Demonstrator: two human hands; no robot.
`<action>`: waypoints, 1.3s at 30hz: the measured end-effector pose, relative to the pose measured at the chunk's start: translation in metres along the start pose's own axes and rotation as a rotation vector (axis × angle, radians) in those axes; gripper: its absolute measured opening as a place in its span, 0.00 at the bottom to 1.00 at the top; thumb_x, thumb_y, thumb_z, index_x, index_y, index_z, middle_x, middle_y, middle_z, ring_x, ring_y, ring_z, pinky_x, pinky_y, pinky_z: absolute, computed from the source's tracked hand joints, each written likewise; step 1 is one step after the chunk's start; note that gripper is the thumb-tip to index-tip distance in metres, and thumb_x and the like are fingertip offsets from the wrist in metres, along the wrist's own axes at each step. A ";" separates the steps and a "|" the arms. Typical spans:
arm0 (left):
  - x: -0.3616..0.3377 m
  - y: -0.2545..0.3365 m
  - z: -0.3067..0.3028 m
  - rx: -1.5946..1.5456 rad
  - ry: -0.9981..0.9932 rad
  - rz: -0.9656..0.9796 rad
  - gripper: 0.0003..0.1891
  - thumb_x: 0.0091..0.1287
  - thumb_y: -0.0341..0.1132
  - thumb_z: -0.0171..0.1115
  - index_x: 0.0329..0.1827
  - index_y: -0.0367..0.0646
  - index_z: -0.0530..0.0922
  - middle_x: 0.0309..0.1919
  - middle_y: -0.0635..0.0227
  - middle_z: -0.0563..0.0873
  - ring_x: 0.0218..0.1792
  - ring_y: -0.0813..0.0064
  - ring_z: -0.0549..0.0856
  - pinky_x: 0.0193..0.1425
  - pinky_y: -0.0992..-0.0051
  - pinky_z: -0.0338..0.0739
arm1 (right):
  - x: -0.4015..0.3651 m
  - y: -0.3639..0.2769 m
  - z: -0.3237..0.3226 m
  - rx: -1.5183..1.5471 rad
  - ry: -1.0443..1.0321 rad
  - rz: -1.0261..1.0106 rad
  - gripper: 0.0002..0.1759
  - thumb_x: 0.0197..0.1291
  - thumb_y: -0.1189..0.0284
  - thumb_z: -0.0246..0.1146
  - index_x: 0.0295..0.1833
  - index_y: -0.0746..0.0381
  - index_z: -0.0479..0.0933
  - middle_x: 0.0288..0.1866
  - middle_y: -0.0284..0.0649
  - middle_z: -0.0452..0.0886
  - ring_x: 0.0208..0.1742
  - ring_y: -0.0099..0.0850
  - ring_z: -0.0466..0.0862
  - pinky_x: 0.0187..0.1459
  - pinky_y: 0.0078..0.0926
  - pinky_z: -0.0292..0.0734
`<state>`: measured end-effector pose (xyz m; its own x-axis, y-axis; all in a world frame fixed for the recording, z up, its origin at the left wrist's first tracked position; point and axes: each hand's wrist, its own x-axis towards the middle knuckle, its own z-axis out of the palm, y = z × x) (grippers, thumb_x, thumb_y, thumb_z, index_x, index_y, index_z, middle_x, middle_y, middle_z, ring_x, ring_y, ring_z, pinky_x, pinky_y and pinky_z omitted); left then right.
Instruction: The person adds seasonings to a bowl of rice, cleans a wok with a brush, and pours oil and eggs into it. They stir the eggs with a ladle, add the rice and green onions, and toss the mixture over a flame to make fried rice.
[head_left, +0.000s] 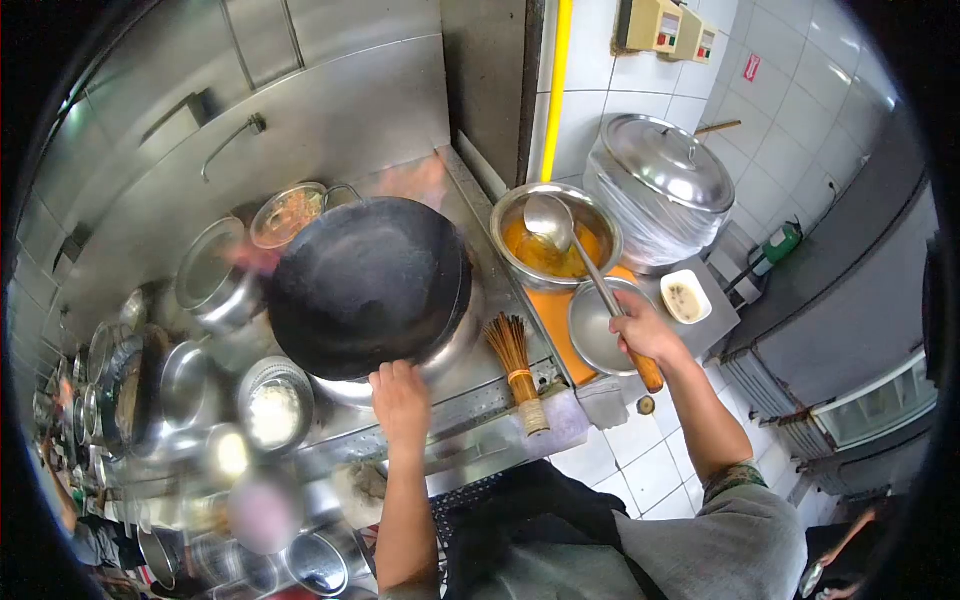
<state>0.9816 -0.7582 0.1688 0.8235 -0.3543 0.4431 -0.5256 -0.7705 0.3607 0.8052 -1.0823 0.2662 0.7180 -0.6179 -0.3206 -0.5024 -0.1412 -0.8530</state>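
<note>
My left hand [402,392] is closed on the near rim of a large black wok [370,280], which sits over a shiny round metal piece on the stove. No food shows inside the wok. My right hand [640,328] grips the wooden-ended handle of a long ladle [597,278]. The ladle's bowl dips into a steel bowl [507,252] of yellow-orange liquid with pieces in it. Below that bowl, near my right hand, lies a round steel lid or dish [590,335]. A bamboo wok brush [515,370] rests on the stove's front edge, between my two hands.
Behind the steel bowl stands a big lidded pot [668,165] wrapped in plastic. A white dish [685,297] sits to the right. Left of the wok are a pan of orange food [292,215], a steel pot [215,275] and a strainer [275,405]. A faucet [232,143] juts from the back wall.
</note>
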 end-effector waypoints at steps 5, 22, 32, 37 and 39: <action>-0.001 0.000 -0.002 -0.009 0.004 0.006 0.06 0.64 0.33 0.62 0.38 0.39 0.78 0.39 0.56 0.80 0.44 0.52 0.78 0.45 0.56 0.77 | 0.006 0.006 -0.006 0.237 -0.080 0.134 0.35 0.59 0.77 0.59 0.73 0.66 0.59 0.29 0.38 0.76 0.21 0.25 0.74 0.20 0.27 0.70; 0.001 0.007 -0.025 -0.082 -0.032 -0.020 0.08 0.63 0.31 0.64 0.44 0.39 0.81 0.42 0.52 0.81 0.47 0.48 0.79 0.53 0.57 0.74 | -0.006 -0.063 0.029 1.062 -0.672 0.147 0.10 0.66 0.76 0.55 0.50 0.58 0.63 0.36 0.36 0.74 0.21 0.16 0.69 0.13 0.17 0.64; -0.113 0.027 -0.096 -0.354 -0.072 -0.169 0.20 0.63 0.32 0.70 0.57 0.39 0.79 0.61 0.46 0.76 0.62 0.44 0.76 0.67 0.55 0.71 | 0.048 -0.086 0.115 0.580 -0.615 -0.026 0.38 0.63 0.76 0.58 0.77 0.67 0.51 0.34 0.36 0.75 0.21 0.20 0.71 0.15 0.20 0.66; -0.155 0.031 -0.100 -0.371 -0.153 -0.382 0.18 0.62 0.32 0.70 0.55 0.40 0.80 0.60 0.48 0.77 0.62 0.46 0.77 0.67 0.57 0.72 | 0.069 -0.086 0.131 0.445 -0.667 -0.130 0.38 0.61 0.76 0.58 0.76 0.68 0.53 0.33 0.36 0.75 0.22 0.21 0.73 0.17 0.22 0.68; -0.150 0.032 -0.101 -0.383 -0.119 -0.390 0.18 0.62 0.31 0.70 0.54 0.40 0.80 0.60 0.47 0.78 0.61 0.45 0.77 0.66 0.57 0.72 | 0.073 -0.085 0.134 0.446 -0.693 -0.145 0.37 0.61 0.77 0.58 0.75 0.69 0.54 0.32 0.35 0.75 0.23 0.21 0.74 0.17 0.23 0.68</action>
<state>0.8197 -0.6759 0.1967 0.9793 -0.1559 0.1294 -0.1989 -0.6164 0.7619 0.9653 -1.0118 0.2600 0.9676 0.0190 -0.2517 -0.2494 0.2264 -0.9416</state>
